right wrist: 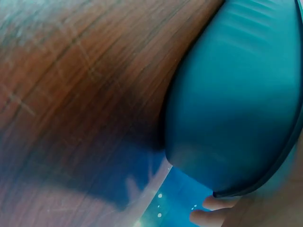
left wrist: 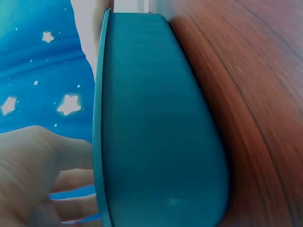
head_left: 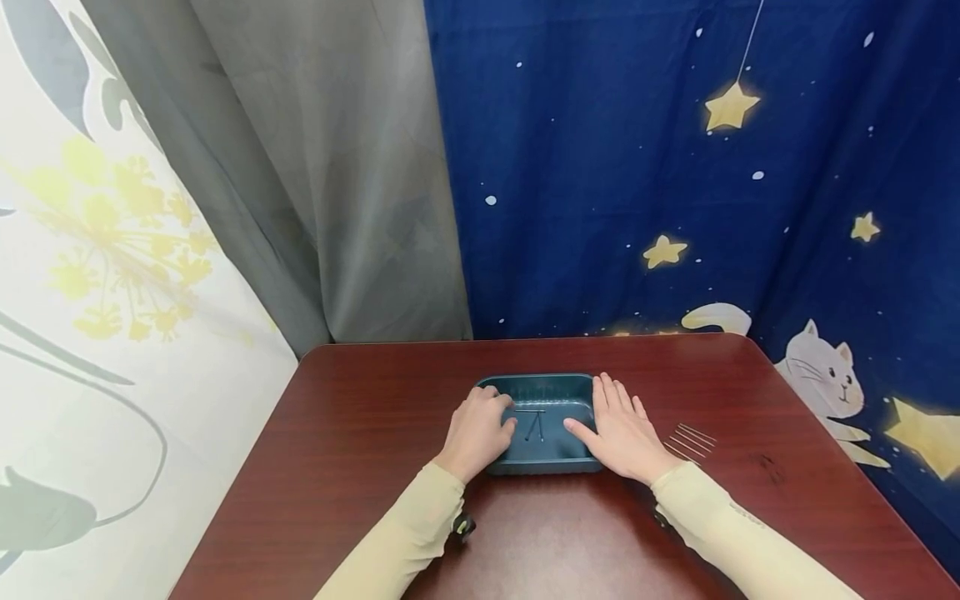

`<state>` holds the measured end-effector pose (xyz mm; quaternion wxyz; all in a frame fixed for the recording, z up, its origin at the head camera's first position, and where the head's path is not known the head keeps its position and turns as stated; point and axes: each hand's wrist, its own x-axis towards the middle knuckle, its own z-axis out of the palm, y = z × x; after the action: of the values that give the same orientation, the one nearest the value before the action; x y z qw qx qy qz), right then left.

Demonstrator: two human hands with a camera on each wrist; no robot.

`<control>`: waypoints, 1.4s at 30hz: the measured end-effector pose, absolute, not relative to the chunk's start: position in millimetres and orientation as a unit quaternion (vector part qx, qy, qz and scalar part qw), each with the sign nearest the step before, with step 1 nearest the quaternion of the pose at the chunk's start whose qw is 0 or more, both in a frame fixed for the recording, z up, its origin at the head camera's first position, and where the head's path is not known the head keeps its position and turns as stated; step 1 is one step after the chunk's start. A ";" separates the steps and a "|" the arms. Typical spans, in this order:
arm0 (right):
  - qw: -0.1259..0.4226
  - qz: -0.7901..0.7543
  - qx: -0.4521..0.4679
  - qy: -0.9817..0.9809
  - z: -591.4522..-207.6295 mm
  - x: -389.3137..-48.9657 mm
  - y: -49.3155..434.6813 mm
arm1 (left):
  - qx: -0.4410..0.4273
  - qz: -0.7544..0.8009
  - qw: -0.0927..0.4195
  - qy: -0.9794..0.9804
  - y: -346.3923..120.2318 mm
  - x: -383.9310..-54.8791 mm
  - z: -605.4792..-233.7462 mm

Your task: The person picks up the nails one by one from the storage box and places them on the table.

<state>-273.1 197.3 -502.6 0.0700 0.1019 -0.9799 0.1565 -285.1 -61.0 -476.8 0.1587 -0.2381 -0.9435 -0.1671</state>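
Our left hand (head_left: pixel 477 433) curls over the left rim of the teal tray (head_left: pixel 542 386), our right hand (head_left: pixel 622 433) lies flat against its right rim; thin dark pins (head_left: pixel 534 423) lie inside, between both thumbs.

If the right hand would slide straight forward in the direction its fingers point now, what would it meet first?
Probably nothing soon. The right hand rests on the right edge of the teal tray, fingers pointing to the table's far edge. Beyond them only bare table shows, then the blue star curtain; depth is unclear.
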 end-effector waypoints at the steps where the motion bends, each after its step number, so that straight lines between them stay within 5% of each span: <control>1: 0.069 0.155 0.099 -0.981 -503.0 -273.1 197.3 | -0.236 -0.161 0.146 -0.947 -57.3 -285.7 -476.9; 6: 0.067 0.146 0.090 -0.983 -504.6 -273.7 197.8 | -0.244 -0.128 0.100 -0.956 -41.8 -291.7 -480.2; 18: 0.062 0.140 0.085 -0.985 -504.1 -275.2 198.6 | -0.418 0.029 0.096 -0.903 -31.0 -332.2 -486.9; 42: 0.075 0.172 0.072 -0.980 -506.3 -273.6 200.2 | -0.480 0.075 0.163 -0.859 -37.0 -335.3 -508.8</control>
<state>-273.6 200.2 -506.3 0.0752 0.0718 -0.9796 0.1719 -335.3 -37.0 -508.8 0.1627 -0.4797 -0.8589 0.0750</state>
